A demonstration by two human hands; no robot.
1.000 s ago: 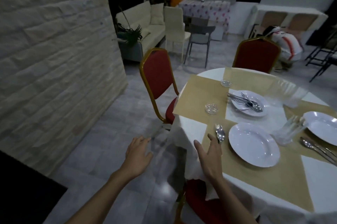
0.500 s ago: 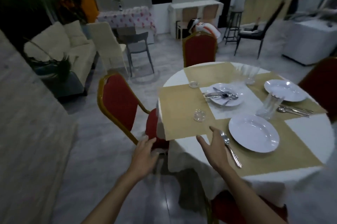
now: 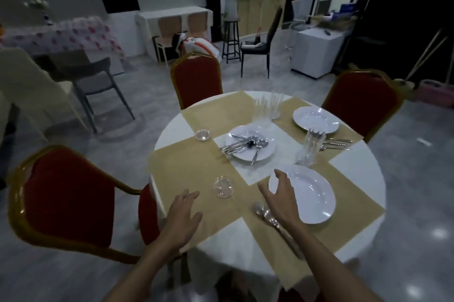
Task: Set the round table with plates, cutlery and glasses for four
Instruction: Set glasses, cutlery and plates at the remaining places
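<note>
The round white table (image 3: 363, 174) carries tan placemats. A near white plate (image 3: 312, 193) has cutlery (image 3: 267, 215) lying to its left. My right hand (image 3: 278, 193) hovers open over that plate's left rim. My left hand (image 3: 183, 218) floats open above the left placemat, empty. A centre plate (image 3: 264, 152) holds a pile of cutlery (image 3: 245, 145). A far right plate (image 3: 315, 120) has cutlery (image 3: 336, 144) beside it. A tall glass (image 3: 310, 148) stands between the plates, and more tall glasses (image 3: 267, 109) stand at the back. Two short glasses (image 3: 223, 186) (image 3: 202, 134) sit on the left mats.
Red chairs with gold frames stand at the left (image 3: 68, 201), the far side (image 3: 196, 79) and the right (image 3: 361, 100). A grey chair (image 3: 95, 80), a black chair (image 3: 260, 46) and a stool (image 3: 231, 39) are farther back. A person in a white shirt (image 3: 196, 45) crouches by the far desk.
The view has swung right and over the table. Both hands moved forward from the table's edge; my right hand now reaches the near plate's rim.
</note>
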